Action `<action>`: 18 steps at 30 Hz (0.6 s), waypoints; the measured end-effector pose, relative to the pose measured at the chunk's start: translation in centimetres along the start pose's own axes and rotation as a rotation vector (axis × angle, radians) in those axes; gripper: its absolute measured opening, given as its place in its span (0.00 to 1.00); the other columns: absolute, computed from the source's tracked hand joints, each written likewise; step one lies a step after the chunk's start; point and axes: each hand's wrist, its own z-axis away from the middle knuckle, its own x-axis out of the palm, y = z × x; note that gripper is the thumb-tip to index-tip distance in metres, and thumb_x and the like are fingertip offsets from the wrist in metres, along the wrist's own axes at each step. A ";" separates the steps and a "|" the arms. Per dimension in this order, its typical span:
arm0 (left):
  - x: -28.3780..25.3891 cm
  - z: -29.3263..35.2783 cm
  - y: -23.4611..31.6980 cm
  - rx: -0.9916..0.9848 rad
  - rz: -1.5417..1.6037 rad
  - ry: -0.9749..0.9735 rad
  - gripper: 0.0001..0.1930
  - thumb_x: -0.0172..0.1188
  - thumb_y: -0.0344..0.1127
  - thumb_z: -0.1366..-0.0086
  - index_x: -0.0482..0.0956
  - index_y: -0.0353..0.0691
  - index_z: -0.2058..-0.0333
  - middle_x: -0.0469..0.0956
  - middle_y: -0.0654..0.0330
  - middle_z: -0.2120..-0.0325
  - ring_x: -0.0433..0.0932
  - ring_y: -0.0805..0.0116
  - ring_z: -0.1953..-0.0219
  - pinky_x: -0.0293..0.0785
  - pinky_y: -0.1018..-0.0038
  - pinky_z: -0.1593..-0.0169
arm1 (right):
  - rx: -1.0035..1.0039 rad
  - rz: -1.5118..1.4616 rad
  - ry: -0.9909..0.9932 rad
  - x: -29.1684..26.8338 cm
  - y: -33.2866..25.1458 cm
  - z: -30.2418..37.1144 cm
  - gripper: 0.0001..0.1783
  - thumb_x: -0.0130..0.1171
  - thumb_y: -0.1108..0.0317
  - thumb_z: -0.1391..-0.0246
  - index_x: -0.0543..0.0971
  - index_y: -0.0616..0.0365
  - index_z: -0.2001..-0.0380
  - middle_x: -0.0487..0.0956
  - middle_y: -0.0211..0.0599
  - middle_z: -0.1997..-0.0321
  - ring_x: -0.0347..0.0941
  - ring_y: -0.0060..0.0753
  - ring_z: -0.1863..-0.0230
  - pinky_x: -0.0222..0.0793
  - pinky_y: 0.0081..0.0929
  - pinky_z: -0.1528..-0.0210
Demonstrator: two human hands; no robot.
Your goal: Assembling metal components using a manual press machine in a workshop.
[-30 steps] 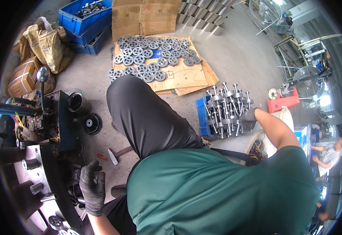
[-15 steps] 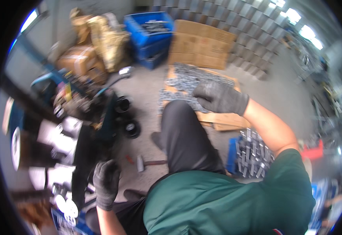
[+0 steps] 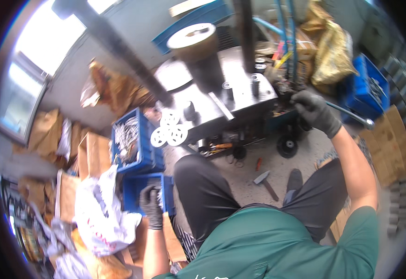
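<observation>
My left hand [image 3: 152, 207], in a dark grey glove, is at the near edge of a blue bin [image 3: 131, 190] holding metal parts. Its fingers are loosely bent and apart, with nothing visible in them. My right hand [image 3: 318, 113], gloved alike, is raised at the machine's right side with fingers curled in; whatever they hold is hidden. A blue lever [image 3: 349, 114] with a metal end shows just beyond that hand; I cannot tell whether they touch. Ahead stands the machine's metal table [image 3: 207, 109], with a flat bar [image 3: 221, 106] and short dark posts on it.
White perforated discs [image 3: 169, 132] hang at the table's left corner. A second blue bin [image 3: 135, 144] holds metal pieces, beside a white bag [image 3: 105, 214] and cartons. On the floor lie a hammer [image 3: 266, 184] and a black round part [image 3: 287, 146]. Another blue bin [image 3: 370, 86] stands at far right.
The view has swung left toward the machine. My right hand has gone from above the grey parts on the cardboard to beside the lever. My left hand has moved to the blue bin.
</observation>
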 end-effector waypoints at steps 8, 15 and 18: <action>3.6 21.8 -17.7 -0.627 -0.350 -0.283 0.18 0.63 0.43 0.30 0.82 0.35 0.50 0.84 0.44 0.53 0.84 0.49 0.51 0.78 0.61 0.45 | 0.280 0.082 -0.283 2.4 4.4 0.6 0.12 0.64 0.69 0.38 0.83 0.64 0.54 0.84 0.41 0.59 0.81 0.36 0.55 0.75 0.30 0.49; 6.4 34.8 -27.2 0.006 -0.749 -0.455 0.22 0.46 0.45 0.25 0.80 0.54 0.39 0.71 0.45 0.33 0.72 0.46 0.33 0.59 0.57 0.24 | 0.690 -0.288 -0.511 3.8 8.9 3.4 0.12 0.63 0.68 0.35 0.84 0.59 0.52 0.80 0.23 0.65 0.72 0.14 0.65 0.69 0.19 0.63; 6.9 32.1 -23.9 -0.730 -0.657 -0.823 0.18 0.51 0.40 0.28 0.82 0.46 0.45 0.74 0.39 0.40 0.77 0.40 0.39 0.75 0.49 0.38 | 0.825 -0.175 -0.459 2.1 9.1 4.7 0.15 0.62 0.62 0.35 0.84 0.57 0.50 0.80 0.23 0.67 0.72 0.15 0.71 0.66 0.17 0.69</action>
